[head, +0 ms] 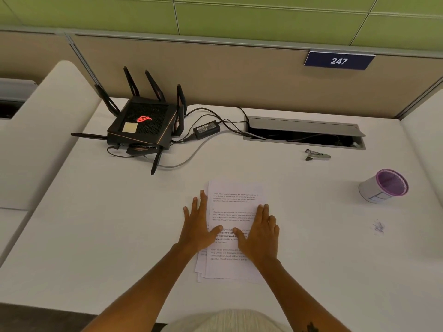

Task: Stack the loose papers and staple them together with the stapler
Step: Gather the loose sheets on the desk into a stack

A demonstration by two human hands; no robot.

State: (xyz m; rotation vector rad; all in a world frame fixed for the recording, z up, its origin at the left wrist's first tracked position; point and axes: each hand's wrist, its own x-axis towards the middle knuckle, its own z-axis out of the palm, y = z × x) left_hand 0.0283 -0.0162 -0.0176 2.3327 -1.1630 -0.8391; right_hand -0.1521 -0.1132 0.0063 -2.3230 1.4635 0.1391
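Papers: one loose pile of white printed paper sheets (233,207), near middle of the white surface (119,224); lower left edges fanned, at least three sheets showing, exact count unclear.
Left hand (197,227): one, flat on pile's left edge, fingers (203,200) spread wide, gripping nothing, thumb on the print.
Right hand (261,236): one, flat on pile's right side, fingers together and straight, gripping nothing.
Stapler: one small silver-and-black metal stapler (317,155), far right of pile, well apart from both hands, just before the open grey cable tray (304,127).
Cup: one white cup with purple mesh rim (383,186), far right.
Router: one black multi-antenna router (142,122), far left, one black power brick (207,128) beside it.
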